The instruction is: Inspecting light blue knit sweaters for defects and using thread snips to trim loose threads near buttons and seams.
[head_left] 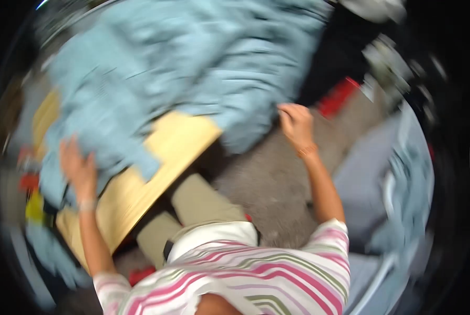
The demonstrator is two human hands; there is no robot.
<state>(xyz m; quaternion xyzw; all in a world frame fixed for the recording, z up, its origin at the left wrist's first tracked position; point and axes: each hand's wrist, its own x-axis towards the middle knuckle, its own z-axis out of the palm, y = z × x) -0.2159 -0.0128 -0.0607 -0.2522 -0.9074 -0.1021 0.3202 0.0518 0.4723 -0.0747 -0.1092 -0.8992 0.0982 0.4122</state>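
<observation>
A large light-blue cloth (193,58), wrinkled and blurred by motion, spreads over a pale wooden table (179,136) in front of me. My left hand (79,165) lies on the cloth's left part with its fingers spread. At the cloth's right edge, my right hand (297,125) is closed, thumb and fingers pinched together against the fabric. Part of the cloth hangs past the table's corner beside that hand. What shape the cloth has, garment or sheet, I cannot make out.
A bin or cart (369,168) with light-blue cloth in it stands at the right. Red things (339,97) lie beyond my right hand. A yellow object (35,207) is at the table's left. Brownish floor (277,194) shows between table and bin.
</observation>
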